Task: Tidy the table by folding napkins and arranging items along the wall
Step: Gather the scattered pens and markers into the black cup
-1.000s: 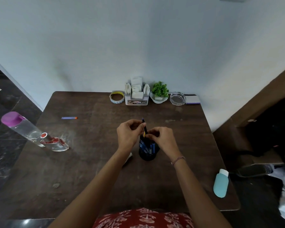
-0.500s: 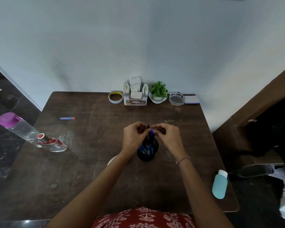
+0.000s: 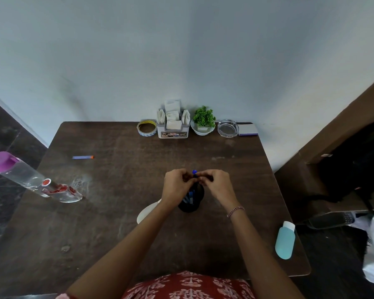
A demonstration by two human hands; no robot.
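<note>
A black pen cup with several blue pens stands at the middle of the dark wooden table. My left hand and my right hand meet just above it, fingers curled, both pinching a blue-capped pen that stands in the cup. Along the wall sit a tape roll, a napkin holder with white napkins, a small green plant in a white bowl, a glass ashtray and a notepad.
A clear bottle with a purple cap lies at the left edge, beside a glass vessel with red marks. A small blue-and-orange stick lies left of centre. A white dish shows under my left wrist. A turquoise bottle lies near the right edge.
A second ago my hands held a dark pen higher above the cup. They have since come closer together and lower, now on a blue-capped pen in the cup.
</note>
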